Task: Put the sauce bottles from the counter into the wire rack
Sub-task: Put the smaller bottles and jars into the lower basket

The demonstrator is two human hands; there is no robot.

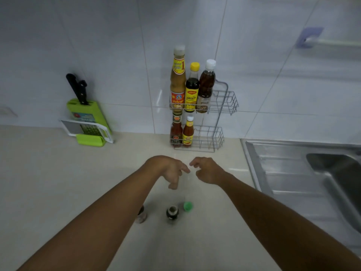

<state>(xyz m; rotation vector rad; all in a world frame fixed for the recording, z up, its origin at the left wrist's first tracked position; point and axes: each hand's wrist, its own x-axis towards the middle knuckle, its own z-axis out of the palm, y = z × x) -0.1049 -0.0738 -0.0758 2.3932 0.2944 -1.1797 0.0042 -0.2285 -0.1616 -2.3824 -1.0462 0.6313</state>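
A two-tier wire rack (222, 106) stands against the tiled wall. Its upper tier holds a tall tan sauce bottle (177, 79), a dark yellow-capped bottle (192, 90) and a brown white-capped bottle (206, 87). The lower tier holds two red sauce bottles (176, 132) (188, 133); the right part of each tier is bare. On the counter near me stand a dark-capped bottle (172, 212), a green-capped bottle (188, 205) and a third bottle (141, 215) half hidden by my left arm. My left hand (173, 171) and right hand (207, 170) hover side by side between rack and bottles, fingers loose, holding nothing.
A green board stand (86, 114) with a black-handled knife (77, 89) and a white grater (86, 130) sits at the back left. A steel sink (312, 173) fills the right side. A wall rail with a blue mount (309, 37) hangs at the upper right.
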